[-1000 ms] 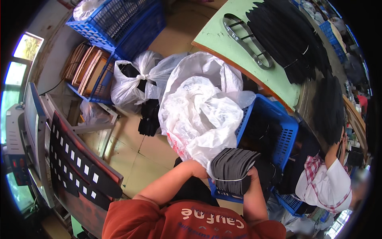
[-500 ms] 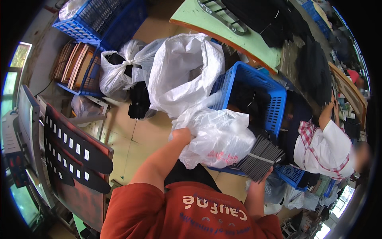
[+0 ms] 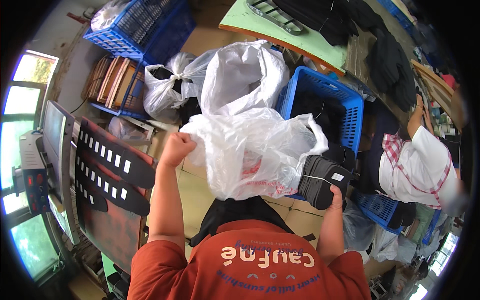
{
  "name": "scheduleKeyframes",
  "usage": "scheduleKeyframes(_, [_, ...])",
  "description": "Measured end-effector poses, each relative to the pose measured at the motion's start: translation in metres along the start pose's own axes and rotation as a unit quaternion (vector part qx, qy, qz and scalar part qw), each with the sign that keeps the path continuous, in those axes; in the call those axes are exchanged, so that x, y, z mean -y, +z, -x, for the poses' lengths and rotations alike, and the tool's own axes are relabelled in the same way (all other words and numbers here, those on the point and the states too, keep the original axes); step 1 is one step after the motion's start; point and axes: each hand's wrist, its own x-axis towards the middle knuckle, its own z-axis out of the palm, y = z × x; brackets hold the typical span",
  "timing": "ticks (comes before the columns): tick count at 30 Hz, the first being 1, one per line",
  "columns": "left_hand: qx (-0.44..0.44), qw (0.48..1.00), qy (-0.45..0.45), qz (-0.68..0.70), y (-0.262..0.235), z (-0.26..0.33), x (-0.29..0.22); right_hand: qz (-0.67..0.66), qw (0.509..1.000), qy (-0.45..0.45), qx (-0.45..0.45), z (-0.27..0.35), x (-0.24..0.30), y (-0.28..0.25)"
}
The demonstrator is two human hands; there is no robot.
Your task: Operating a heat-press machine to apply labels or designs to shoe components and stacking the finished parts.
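Left hand (image 3: 176,148) fisted tight on the rim of a thin, crinkly white bag (image 3: 250,150), gripped edge inside the fist. Right hand (image 3: 334,192) closed under a tied, ribbed black bundle (image 3: 322,179), fingertips hidden, probably wrapped around it. Bundle touches the bag's right side. Beyond, a rigid blue crate (image 3: 320,92) holds dark fabric.
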Motion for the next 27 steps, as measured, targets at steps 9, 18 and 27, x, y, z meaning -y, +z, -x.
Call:
scheduleKeyframes(9, [0.036,0.975,0.024,0.219,-0.013,0.057,-0.021,0.156,0.983,-0.04,-0.085,0.024,0.015,0.048])
scheduleKeyframes(18, [0.379,0.897,0.125,0.19,0.086,0.206,-0.058,0.497,0.784,-0.017,0.373,0.008,-0.036,0.155])
scheduleKeyframes(27, [0.073,0.76,0.256,0.593,-0.04,0.321,0.023,0.727,0.592,0.028,0.346,-0.004,-0.062,0.216])
